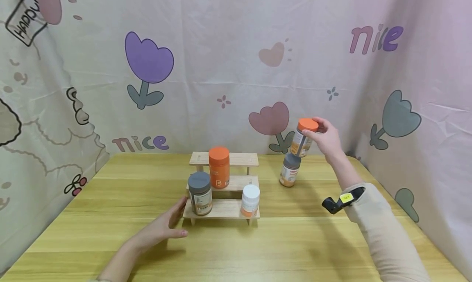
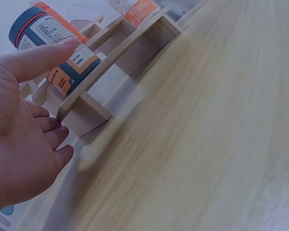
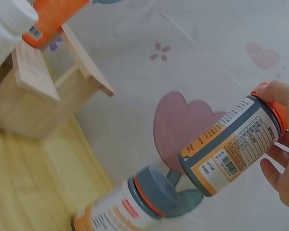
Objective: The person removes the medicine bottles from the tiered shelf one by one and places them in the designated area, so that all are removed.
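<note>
My right hand [image 1: 326,138] grips an orange-capped grey bottle [image 1: 301,141] by its cap, off the table. In the right wrist view that bottle hangs tilted, apart from a grey-capped bottle [image 3: 130,204] standing below it on the table. My left hand [image 1: 162,228] is by the left end of a wooden three-step rack [image 1: 225,208], thumb extended; in the left wrist view its fingertips [image 2: 62,132] are at the rack's corner. On the bottom step stand a grey-lidded jar [image 1: 200,196] at left and a white bottle [image 1: 250,202] at right. An orange bottle [image 1: 219,169] stands on the middle step.
The wood-grain table [image 1: 287,245] stretches around the rack on all sides. Behind it hangs a printed cloth [image 1: 206,69] with flowers and words, which also lines both sides. A black wrist camera [image 1: 341,202] juts out from my right sleeve.
</note>
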Demonstrator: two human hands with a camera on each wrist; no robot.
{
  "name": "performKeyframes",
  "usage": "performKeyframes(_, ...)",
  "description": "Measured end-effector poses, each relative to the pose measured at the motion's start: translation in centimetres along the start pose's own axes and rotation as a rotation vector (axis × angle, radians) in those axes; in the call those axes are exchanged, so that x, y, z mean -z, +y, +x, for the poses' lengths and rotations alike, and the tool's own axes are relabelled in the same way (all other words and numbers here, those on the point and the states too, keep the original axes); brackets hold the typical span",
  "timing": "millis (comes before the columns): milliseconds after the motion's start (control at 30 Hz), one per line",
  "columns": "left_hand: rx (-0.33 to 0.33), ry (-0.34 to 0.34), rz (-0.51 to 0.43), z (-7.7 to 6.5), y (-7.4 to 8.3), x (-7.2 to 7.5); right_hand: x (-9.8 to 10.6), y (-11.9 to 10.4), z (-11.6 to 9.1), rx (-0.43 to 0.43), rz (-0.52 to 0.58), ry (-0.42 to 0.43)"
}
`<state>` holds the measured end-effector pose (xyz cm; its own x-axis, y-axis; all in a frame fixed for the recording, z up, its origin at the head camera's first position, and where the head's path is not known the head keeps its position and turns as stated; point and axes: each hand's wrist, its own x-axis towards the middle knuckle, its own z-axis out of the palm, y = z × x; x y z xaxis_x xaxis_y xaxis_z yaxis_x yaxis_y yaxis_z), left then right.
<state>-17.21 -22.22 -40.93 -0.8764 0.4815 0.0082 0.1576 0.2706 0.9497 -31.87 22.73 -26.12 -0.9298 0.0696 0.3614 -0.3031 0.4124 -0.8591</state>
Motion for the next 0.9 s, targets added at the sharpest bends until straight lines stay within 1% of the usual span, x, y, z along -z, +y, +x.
performKeyframes(233, 0.014, 0.004, -0.004, -0.1, 0.2, 0.1, 1.9, 1.1, -0.5, -0.028, -0.056, 0.038)
performKeyframes(433, 0.017, -0.003, -0.009, -0.1, 0.3, 0.1, 3.4, 2.2, -1.0, -0.064, -0.090, 0.048)
performKeyframes(767, 0.017, -0.003, -0.006, 0.0, 0.3, 0.0, 4.8, 4.9, -1.5, -0.087, -0.142, 0.056)
performKeyframes(900, 0.022, -0.003, -0.004, 0.0, 0.3, 0.0, 5.0, 5.8, -1.9, -0.119, -0.144, 0.062)
